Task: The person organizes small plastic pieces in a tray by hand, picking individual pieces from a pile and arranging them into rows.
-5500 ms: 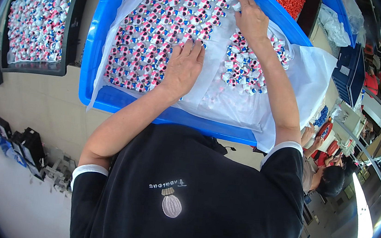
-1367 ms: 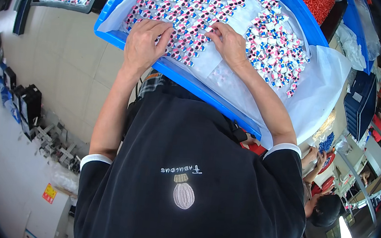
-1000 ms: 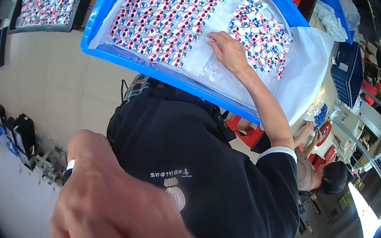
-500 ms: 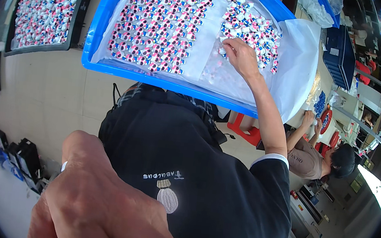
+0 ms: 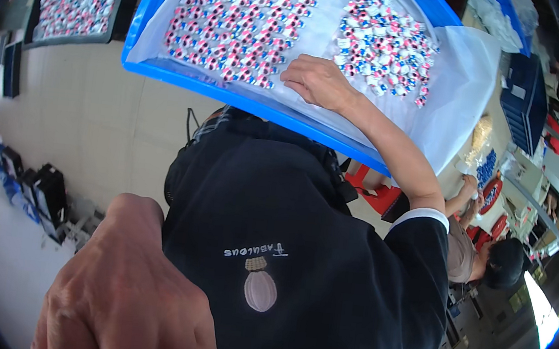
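My right hand is over the blue tray, its fingers pinched together at the lower right end of the rows. Whatever is between the fingertips is too small or hidden to make out. Small white, pink and blue figures with dark round spots stand in neat rows on a translucent sheet. To their right lies a loose heap of similar pieces. My left hand is large and close at the lower left, away from the tray. Its fingers curl under, so the hand looks closed, but its grip is hidden.
A black tray heaped with similar pieces is at the upper left. White sheeting drapes over the blue tray's right rim. On the right, a co-worker handles things beside blue pieces. A red stool stands below the tray.
My right hand has moved left from the loose heap to the near end of the rows. My left hand sits slightly lower. The whole view has shifted a little.
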Motion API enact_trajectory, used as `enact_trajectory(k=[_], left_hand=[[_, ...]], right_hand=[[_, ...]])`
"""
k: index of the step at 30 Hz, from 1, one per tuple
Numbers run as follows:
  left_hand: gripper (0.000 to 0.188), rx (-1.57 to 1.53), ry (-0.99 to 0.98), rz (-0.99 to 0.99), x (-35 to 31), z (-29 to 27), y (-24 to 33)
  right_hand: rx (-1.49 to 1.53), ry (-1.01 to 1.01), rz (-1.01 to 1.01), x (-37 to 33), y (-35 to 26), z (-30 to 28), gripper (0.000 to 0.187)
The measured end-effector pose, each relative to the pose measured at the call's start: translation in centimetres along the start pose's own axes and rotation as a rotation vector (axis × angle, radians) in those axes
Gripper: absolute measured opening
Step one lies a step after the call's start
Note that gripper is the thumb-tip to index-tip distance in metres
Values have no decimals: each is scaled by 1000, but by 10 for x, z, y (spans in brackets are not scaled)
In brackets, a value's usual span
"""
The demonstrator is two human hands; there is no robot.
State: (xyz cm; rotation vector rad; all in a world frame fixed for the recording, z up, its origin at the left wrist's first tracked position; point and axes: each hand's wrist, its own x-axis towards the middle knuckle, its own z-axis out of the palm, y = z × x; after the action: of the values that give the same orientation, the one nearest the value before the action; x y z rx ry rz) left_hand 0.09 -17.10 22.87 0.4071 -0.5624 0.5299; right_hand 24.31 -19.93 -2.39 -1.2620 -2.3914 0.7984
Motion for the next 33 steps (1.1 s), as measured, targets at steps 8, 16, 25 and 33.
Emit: enact_trajectory(k=[8, 16, 25, 33], left_hand=[[23, 328, 215, 278, -35, -4, -22], [40, 457, 464, 363, -74, -26, -50], [17, 1389, 1146, -420, -69, -85, -44], [33, 2095, 568, -990, -89, -171, -68]], right_hand=[[61, -46, -181, 11, 6, 39, 12], [79, -19, -170, 14, -1, 40, 9], [-28, 5, 27, -10, 11, 6, 10], [-276, 333, 397, -53, 50, -44, 15]])
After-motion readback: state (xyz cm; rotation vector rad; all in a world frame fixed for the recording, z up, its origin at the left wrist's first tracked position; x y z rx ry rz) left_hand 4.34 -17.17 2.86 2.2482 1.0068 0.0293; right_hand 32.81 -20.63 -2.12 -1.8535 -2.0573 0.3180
